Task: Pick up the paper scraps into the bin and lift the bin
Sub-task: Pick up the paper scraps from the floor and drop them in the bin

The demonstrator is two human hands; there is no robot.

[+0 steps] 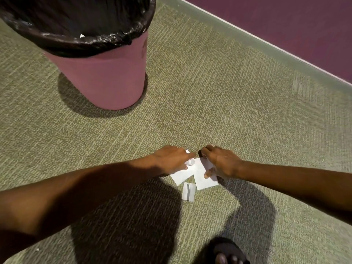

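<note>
- Scraps of thin white paper (182, 176): light, limp, lying flat; pinch raised edges.
- Left hand (170, 159) curls round crumpled scrap (190, 162); right hand (222, 162) pinches flat sheet (204, 181).

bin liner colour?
Black, glossy plastic liner folded over the rim of the pink bin; seen in the head view, the only view.

— What's cut off?
— At eleven o'clock the round pink plastic bin (101, 79), with its black liner (85, 42), passes the top edge. At five o'clock a foot in a dark sandal (226, 252) leaves the bottom.
— The white paper scraps (202, 180)?
— Partly under the left hand (171, 159) and right hand (221, 162); the grip is hidden.
</note>
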